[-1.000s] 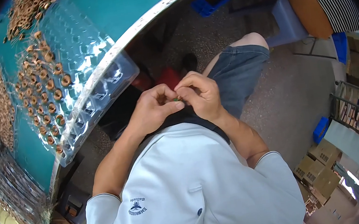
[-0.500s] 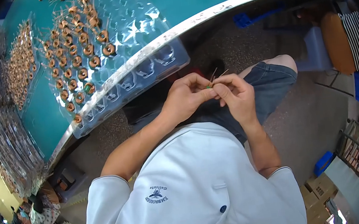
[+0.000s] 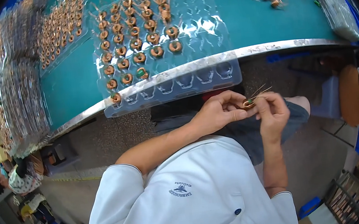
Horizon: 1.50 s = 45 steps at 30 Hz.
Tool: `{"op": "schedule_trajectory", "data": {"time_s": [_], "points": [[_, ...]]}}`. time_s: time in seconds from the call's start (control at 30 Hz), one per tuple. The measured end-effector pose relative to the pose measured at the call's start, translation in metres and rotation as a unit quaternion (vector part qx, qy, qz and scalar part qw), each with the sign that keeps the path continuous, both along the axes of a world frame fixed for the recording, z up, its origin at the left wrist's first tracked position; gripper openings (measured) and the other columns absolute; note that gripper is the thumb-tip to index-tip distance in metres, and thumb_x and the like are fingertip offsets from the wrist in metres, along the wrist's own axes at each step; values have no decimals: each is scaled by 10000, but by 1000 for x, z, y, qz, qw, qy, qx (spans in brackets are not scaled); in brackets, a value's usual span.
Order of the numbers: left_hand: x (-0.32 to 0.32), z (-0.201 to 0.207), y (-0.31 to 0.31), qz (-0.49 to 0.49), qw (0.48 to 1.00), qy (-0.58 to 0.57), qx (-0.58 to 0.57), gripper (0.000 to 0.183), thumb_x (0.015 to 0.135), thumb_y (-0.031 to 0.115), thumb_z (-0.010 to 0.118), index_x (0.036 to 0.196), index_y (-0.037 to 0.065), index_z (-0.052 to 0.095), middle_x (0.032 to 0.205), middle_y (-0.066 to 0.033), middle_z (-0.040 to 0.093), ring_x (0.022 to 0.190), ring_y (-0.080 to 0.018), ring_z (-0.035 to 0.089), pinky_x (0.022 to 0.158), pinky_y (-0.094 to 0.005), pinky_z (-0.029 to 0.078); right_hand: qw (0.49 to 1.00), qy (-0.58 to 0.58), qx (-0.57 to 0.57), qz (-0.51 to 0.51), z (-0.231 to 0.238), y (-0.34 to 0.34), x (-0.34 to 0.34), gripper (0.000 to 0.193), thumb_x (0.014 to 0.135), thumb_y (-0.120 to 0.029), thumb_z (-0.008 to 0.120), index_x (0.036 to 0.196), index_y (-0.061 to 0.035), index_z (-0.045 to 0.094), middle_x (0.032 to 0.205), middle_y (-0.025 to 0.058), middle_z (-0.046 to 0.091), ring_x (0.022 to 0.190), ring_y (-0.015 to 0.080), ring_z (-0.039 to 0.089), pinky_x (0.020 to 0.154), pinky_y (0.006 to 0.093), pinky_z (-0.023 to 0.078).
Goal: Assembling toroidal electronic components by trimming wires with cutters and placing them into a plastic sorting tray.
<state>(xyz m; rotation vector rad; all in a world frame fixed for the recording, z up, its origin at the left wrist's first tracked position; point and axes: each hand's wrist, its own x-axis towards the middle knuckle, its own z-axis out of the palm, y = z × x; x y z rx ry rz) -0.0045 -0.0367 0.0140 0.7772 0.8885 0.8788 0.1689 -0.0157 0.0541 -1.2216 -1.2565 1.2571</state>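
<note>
Teal tabletop (image 3: 267, 23) spans the background. Clear of its edge, a small, round copper-wound coil (image 3: 247, 104) showing green, with thin splayed leads (image 3: 261, 91), sits pinched in the left hand's (image 3: 217, 112) closed grip; the right hand (image 3: 273, 111) pinches at the leads.

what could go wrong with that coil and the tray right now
The copper coil could drop from the left hand, held clear of the table. Its thin wire ends might bend against the right hand. The clear tray overhangs the table's front, so a bump might shift it.
</note>
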Motion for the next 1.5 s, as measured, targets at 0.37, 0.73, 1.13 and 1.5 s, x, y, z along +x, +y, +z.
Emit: {"op": "schedule_trajectory", "data": {"time_s": [0.37,0.73,1.13,1.5], "points": [[-73,15,-30,125,988,-60,60,348,909,204,694,1162,-21,618,1044,-53,659,928,-103,599,845,-264,496,951,-80,108,280,80,51,-175,83,871,-27,667,939,21,662,765,7,646,642,43,558,569,190,443],[-78,17,-19,152,983,0,103,194,937,90,605,1068,-35,674,1035,-102,671,869,-148,635,774,-269,515,930,-228,158,239,84,90,-170,198,832,-107,708,1006,-13,687,871,141,713,746,228,700,637,308,540],[-71,11,-6,187,966,17,179,203,947,128,616,1055,-23,699,891,-88,685,737,-123,605,647,-247,488,833,-469,293,-18,38,226,-96,405,740,-323,809,1014,-53,681,941,113,669,886,280,644,762,403,517],[-56,3,-8,76,977,104,169,210,927,172,638,1042,7,697,892,-82,680,771,-143,625,688,-268,486,912,-327,244,-36,65,215,-37,282,951,-255,554,1012,-7,673,801,101,662,719,227,655,644,342,514]]}}
